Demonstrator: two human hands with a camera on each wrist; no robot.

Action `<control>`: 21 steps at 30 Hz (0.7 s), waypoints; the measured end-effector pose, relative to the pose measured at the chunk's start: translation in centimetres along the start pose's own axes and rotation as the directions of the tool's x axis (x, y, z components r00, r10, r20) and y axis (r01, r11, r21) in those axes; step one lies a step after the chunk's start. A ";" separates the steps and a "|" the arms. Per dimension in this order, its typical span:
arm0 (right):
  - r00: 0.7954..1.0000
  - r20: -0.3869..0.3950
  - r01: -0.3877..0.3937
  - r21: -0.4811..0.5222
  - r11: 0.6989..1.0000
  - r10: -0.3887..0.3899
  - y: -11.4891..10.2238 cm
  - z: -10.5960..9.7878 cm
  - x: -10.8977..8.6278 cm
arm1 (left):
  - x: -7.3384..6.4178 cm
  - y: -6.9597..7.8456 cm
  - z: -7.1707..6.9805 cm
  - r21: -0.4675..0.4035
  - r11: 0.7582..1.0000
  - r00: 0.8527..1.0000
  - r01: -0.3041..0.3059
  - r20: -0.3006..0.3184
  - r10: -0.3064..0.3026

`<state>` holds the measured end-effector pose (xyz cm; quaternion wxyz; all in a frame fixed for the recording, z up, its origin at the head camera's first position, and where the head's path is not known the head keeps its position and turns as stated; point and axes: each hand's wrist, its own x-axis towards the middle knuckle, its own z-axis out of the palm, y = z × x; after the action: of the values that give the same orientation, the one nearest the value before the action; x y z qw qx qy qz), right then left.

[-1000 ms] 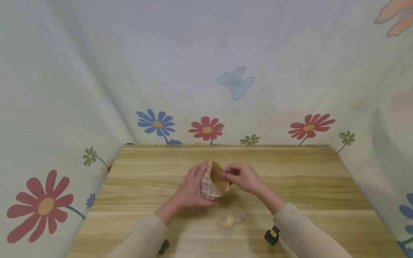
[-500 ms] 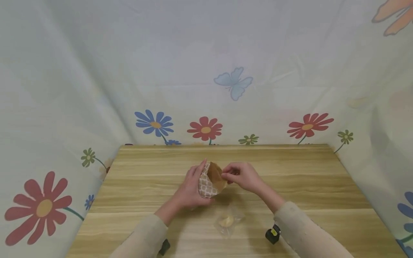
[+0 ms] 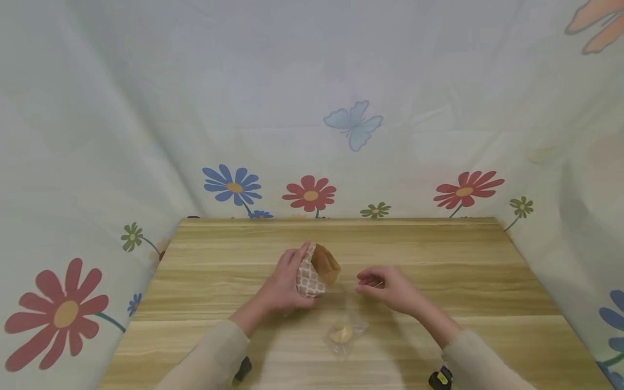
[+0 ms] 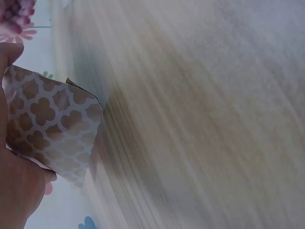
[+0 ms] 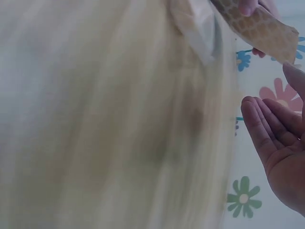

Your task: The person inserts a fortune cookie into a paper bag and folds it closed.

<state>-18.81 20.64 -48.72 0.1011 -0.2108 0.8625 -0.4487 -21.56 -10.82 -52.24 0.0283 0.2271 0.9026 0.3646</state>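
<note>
My left hand (image 3: 283,284) grips a brown paper bag (image 3: 308,280) with a white lattice print, its thumb and fingers around the sides. The bag's mouth gapes toward the right and shows plain brown paper inside. In the left wrist view the patterned side of the bag (image 4: 52,119) fills the space between thumb and fingers. Apart from the bag, to its right, my right hand (image 3: 390,290) hovers over the table with loosely bent fingers and nothing in them. Between and nearer than the hands lies a clear plastic packet (image 3: 341,334) with a pale yellow piece inside.
The wood-grain table (image 3: 439,244) reaches back to a white cloth backdrop (image 3: 273,81) printed with flowers and butterflies. A black device (image 3: 441,377) shows under the right wrist, and another dark device (image 3: 242,369) under the left.
My right hand has let go of the bag's rim and moved right and toward me. The left hand has shifted slightly left with the bag.
</note>
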 end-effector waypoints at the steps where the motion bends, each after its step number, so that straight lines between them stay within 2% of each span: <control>1: 1.000 0.005 -0.008 0.012 1.000 0.008 0.2 0.1 -0.4 | 0.0 -0.1 0.0 0.002 1.000 1.000 -0.005 -0.003 0.005; 7: 0.999 0.008 -0.043 0.098 0.994 0.043 1.5 1.2 -2.4 | 0.3 -0.6 0.0 0.022 1.000 1.000 -0.021 -0.017 0.021; 12: 0.998 0.036 -0.061 0.125 0.990 0.057 1.9 2.2 -3.7 | 0.2 -0.6 -0.3 0.024 1.000 1.000 -0.006 -0.010 0.007; 21: 0.991 0.077 -0.121 0.182 0.976 0.108 1.9 4.1 -5.0 | 0.0 -0.8 -0.6 0.035 0.999 1.000 -0.007 -0.004 0.007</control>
<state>-13.41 20.87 -52.76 0.1746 -0.1651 0.8238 -0.5135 -21.99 -11.69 -52.32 0.0213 0.2300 0.9080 0.3495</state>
